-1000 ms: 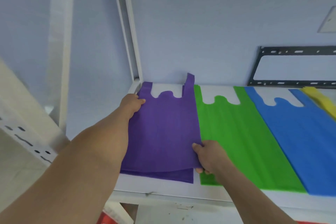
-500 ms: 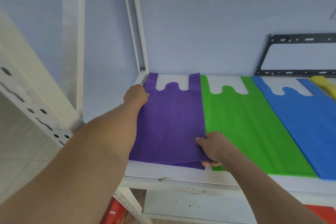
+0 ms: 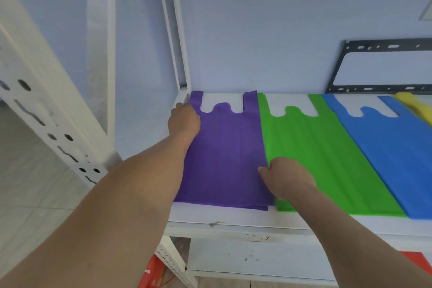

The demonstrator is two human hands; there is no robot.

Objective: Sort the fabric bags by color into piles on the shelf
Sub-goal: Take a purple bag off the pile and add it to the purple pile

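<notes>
Lying under both hands' fingers [image 3: 263, 170]: purple bag [image 3: 224, 154].

Both forearms are bare to the frame's edge, with no sleeve, glove, watch or ring in sight.

A storeroom or stockroom is suggested: a white slotted-steel shelf [image 3: 233, 222] is set against a bare pale wall [image 3: 280, 18], with a black mounting bracket [image 3: 383, 47] fixed above the shelf.

Left hand [image 3: 184, 121]: arm stretched far forward — fingers curled under, hidden.
Right hand [image 3: 286, 176]: nearer, knuckles up — fingers curled, thumb pointing left.
</notes>
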